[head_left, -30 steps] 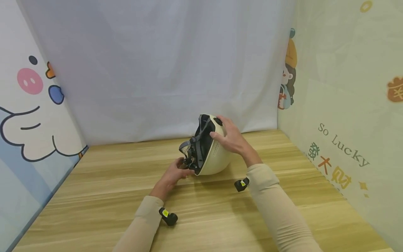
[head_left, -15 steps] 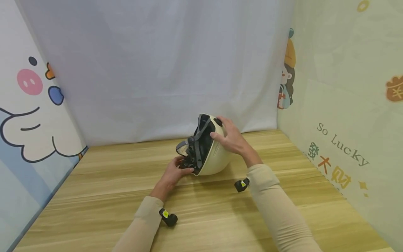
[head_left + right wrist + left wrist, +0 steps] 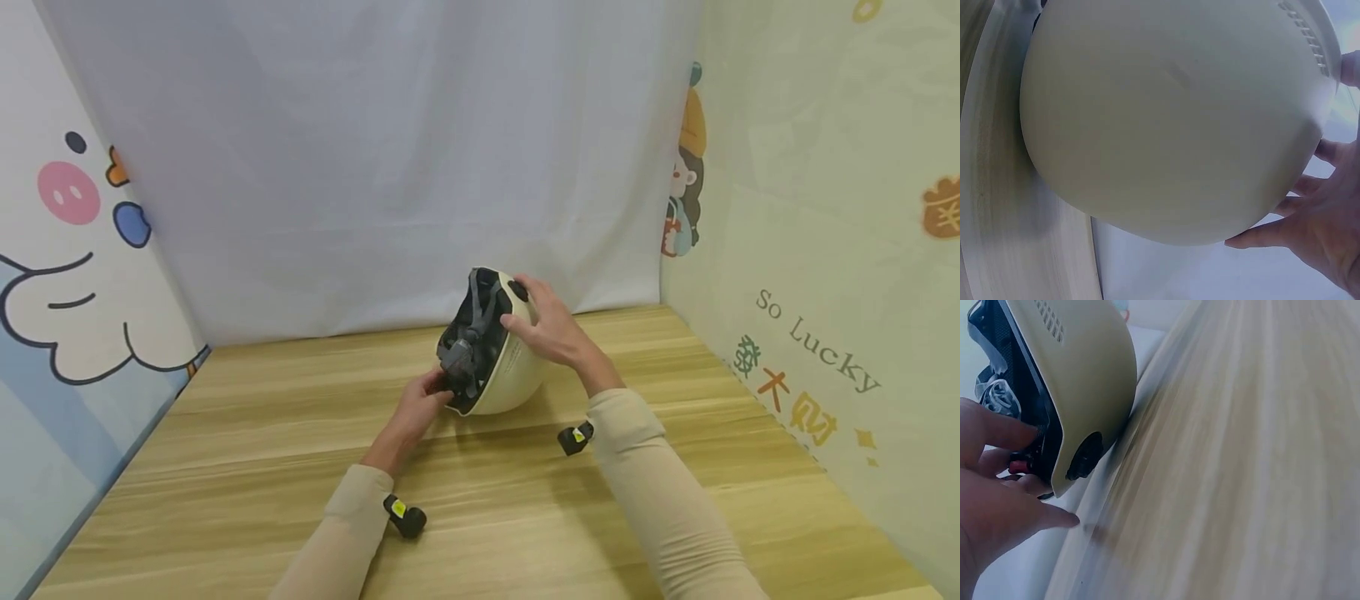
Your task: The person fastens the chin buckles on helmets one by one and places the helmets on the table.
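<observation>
A cream helmet (image 3: 517, 387) lies tilted on its side on the table, its dark lined opening facing left. Over its top rim my right hand (image 3: 551, 325) grips the shell, thumb at the edge and fingers spread over the outside, as the right wrist view also shows. My left hand (image 3: 416, 408) is at the lower rim, its thumb and fingers about the chin strap (image 3: 999, 397) and a small red buckle part (image 3: 1019, 467). Grey straps lie bunched inside the opening. The tips of some left fingers are hidden behind the strap and rim.
The helmet rests on a wood-grain table (image 3: 300, 450). A white curtain (image 3: 375, 167) hangs behind it. Printed panels stand on both sides, and each wrist carries a black camera (image 3: 408, 521).
The strap loop that stuck out to the left of the helmet now lies inside the opening. My left hand has shifted slightly with it; my right hand keeps its hold.
</observation>
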The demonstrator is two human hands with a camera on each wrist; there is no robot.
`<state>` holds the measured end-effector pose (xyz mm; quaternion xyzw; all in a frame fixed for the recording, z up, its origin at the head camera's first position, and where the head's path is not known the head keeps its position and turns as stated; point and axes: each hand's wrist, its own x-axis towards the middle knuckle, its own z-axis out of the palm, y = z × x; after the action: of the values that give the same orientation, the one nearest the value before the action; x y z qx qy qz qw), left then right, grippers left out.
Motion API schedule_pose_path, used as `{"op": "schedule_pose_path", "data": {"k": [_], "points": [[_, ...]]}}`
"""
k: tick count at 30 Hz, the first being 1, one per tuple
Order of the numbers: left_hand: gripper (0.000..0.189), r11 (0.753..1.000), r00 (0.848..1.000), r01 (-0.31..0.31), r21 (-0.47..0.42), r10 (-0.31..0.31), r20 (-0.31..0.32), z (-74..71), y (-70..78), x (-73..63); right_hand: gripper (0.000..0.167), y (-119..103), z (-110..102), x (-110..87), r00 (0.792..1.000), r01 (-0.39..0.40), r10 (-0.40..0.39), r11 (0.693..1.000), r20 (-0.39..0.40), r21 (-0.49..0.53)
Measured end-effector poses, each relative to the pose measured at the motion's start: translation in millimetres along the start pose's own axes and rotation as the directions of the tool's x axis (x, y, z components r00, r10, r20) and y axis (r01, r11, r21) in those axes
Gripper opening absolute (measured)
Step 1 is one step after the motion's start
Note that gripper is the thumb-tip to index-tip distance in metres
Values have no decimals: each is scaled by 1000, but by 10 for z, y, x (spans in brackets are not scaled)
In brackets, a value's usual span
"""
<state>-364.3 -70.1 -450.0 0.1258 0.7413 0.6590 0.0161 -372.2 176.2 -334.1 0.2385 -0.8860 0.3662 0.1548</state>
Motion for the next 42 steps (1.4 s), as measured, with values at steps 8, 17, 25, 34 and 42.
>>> {"op": "schedule_pose_path", "data": {"k": [8,17,25,34,42], "points": [[49,982,998,57,-179,-58,-1,22,42,8,74,11,-30,-9,1000,-2,2,1000,9,3],[37,988,999,-25,-150,18,-51,22,-58,-8,70,-13,-19,-16,1000,12,-12,1000,23,19],[60,979,988,94,-182,-115,-107,-51,-106,21,70,11,-44,-26,999,-22,21,999,49,31],[63,952,981,191,-237,-178,76,-84,-109,-1,67,9,-90,-1,999,-6,5,1000,44,21],[63,944,969,195,-266,-143,200,-29,-106,-17,49,32,-12,29,998,6,-5,1000,-55,28]]}}
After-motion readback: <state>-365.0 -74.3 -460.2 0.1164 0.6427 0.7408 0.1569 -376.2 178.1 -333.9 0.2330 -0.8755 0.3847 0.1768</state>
